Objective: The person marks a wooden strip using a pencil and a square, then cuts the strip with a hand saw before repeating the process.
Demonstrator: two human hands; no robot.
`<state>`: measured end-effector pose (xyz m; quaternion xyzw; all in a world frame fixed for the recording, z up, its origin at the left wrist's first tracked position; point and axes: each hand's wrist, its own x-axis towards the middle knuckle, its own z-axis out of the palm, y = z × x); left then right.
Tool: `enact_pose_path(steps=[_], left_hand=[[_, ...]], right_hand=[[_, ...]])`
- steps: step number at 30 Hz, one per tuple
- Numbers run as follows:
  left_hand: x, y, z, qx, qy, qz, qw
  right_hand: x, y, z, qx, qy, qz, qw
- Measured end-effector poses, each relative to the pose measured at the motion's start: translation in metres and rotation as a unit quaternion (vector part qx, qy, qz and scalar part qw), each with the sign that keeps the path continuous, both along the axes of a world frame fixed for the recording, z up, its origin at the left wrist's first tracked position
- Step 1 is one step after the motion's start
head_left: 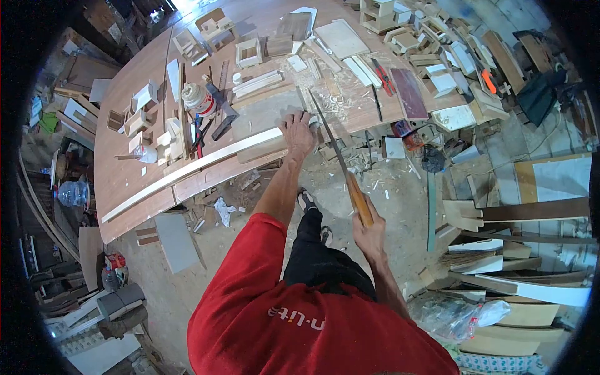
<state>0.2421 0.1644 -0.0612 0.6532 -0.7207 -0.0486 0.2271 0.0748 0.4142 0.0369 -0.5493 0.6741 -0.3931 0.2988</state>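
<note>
Near the centre of the frame, the saw (338,152) has a thin grey metal blade, dull rather than mirror-bright, and a smooth wooden handle (359,201) with a faint sheen. The long pale strip (250,145) at centre left is smooth, bare-looking wood. The brown tabletop (125,181) at left looks like matt wood sheet. At lower centre, the red top (240,278) is soft matt cloth. The crumpled bag (447,315) at lower right is clear, glossy plastic.

A woodworking workshop; handsaw (354,189), shavings (334,95) on the workbench (115,178) and stacked boards (520,314) show it.
</note>
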Motion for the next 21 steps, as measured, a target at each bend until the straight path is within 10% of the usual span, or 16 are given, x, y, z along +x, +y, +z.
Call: enact_pose_path(steps=[21], left_hand=[[-0.002,-0.001,0.006,0.017,-0.007,0.003,1.0]], right_hand=[[-0.011,0.038,-0.016,-0.021,0.027,0.001,0.999]])
